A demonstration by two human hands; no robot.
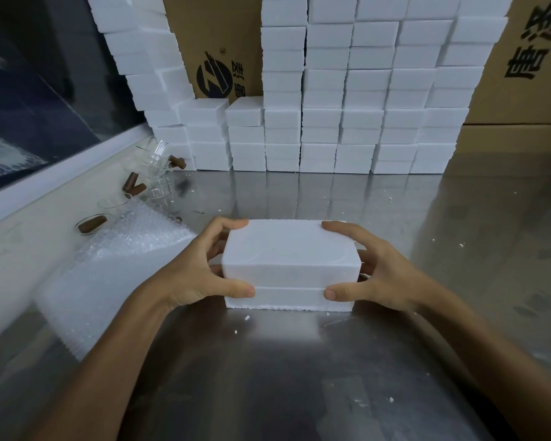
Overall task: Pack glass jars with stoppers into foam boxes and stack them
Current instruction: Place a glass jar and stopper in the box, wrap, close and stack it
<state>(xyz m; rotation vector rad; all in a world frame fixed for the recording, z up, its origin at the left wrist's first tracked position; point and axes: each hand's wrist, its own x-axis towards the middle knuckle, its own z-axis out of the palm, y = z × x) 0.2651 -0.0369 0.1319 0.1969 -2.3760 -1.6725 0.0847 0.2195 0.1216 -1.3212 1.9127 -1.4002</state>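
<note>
A closed white foam box (289,265) of two halves sits on the steel table (299,377) in front of me. My left hand (201,268) grips its left end, thumb on the front seam and fingers over the top edge. My right hand (372,272) grips the right end the same way. What is inside the box is hidden. Clear glass jars (155,173) with brown stoppers (134,187) lie at the far left by the wall.
A tall wall of stacked foam boxes (347,100) fills the back of the table, with cardboard cartons (217,55) behind and at right (528,65). Bubble wrap (124,249) lies at left. Foam crumbs dot the table.
</note>
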